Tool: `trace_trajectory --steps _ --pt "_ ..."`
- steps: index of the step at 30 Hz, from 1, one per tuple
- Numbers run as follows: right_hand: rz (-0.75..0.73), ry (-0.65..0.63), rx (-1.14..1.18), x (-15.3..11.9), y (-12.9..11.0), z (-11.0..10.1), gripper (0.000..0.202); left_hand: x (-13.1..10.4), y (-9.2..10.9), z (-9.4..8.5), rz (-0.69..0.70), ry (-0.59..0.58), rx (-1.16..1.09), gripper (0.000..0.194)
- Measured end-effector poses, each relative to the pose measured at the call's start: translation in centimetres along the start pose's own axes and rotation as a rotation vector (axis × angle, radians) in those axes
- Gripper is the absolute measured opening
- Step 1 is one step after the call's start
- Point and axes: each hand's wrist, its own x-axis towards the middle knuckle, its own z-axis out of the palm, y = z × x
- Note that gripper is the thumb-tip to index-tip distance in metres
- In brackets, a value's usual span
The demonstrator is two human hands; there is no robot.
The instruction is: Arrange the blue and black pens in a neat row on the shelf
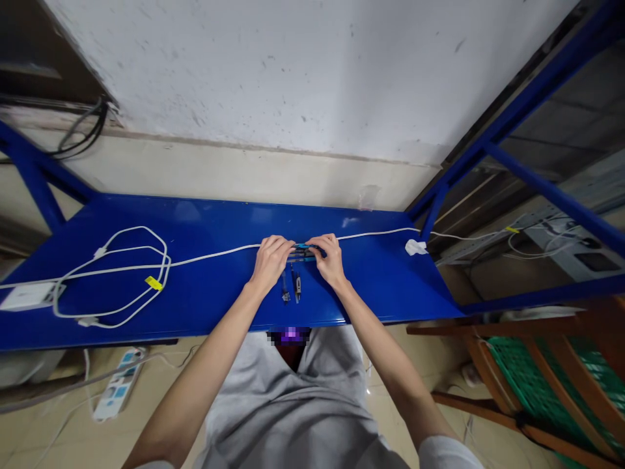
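Observation:
My left hand and my right hand face each other over the middle of a blue tabletop. Between the closed fingertips of both is a slim blue-and-black pen, held level, one end in each hand. Just below it, partly hidden by my fingers, several more thin pens lie side by side across the table. Closer to me are two small dark pen-like pieces, one with a clear part and one with a grey clip-like part. Their exact kind is too small to make out.
A white cable runs across the table behind my hands, and a looped cable lies left near a white box. Crumpled white tissue sits right. Blue frame bars rise at the side; a power strip is on the floor.

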Motion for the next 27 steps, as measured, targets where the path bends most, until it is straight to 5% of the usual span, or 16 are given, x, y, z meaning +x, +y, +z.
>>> trace_trajectory --steps 5,11,17,27 --pt "0.063 -0.031 -0.010 0.03 -0.29 -0.13 0.017 0.35 0.24 -0.31 0.038 -0.031 -0.006 0.021" --pt "0.149 -0.137 -0.042 0.04 -0.64 -0.15 0.056 0.01 0.35 -0.08 0.076 -0.061 -0.005 0.020" --pt "0.045 -0.164 -0.005 0.21 -0.81 -0.17 0.030 -0.13 0.36 -0.07 0.004 -0.058 0.040 0.025" --pt "0.094 -0.178 -0.017 0.19 -0.23 -0.03 0.051 -0.13 0.14 -0.10 0.025 -0.059 -0.041 0.019"
